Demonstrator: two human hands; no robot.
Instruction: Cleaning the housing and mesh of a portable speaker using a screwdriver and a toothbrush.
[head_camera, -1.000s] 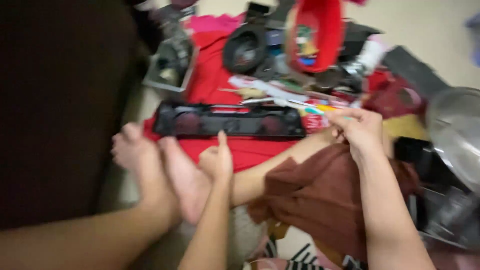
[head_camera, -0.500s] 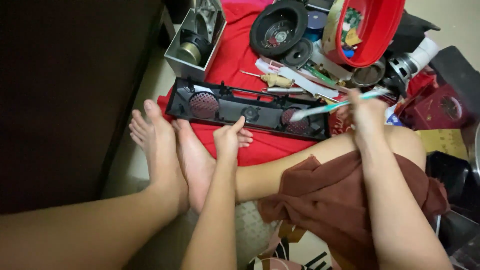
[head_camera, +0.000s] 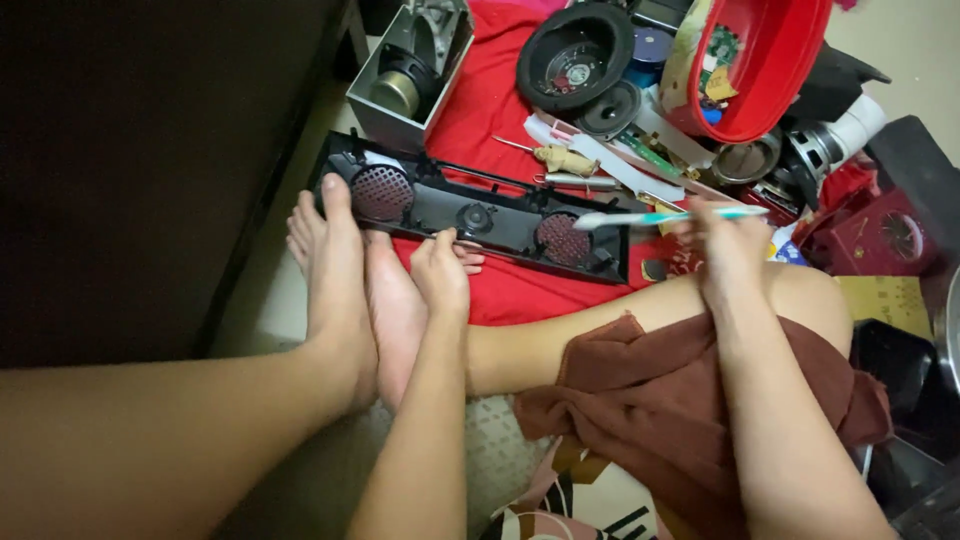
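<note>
- the long speaker panel (head_camera: 470, 212) is black, with two round grilles of fine dotted mesh that read dark red
- the cloth (head_camera: 520, 290) under it is bright red, plain
- the toothbrush (head_camera: 665, 216) in the right hand (head_camera: 730, 245) is white with a teal stripe along the handle
- the tub (head_camera: 770, 70) is red (bits of green and yellow show inside)
- the speaker cone (head_camera: 573, 55) is black with a pale centre
- the box (head_camera: 405, 75) is grey, holding a brass-coloured cylinder
- the towel (head_camera: 650, 400) over the lap is reddish brown
- the floor (head_camera: 280, 300) by the feet is pale beige
</note>
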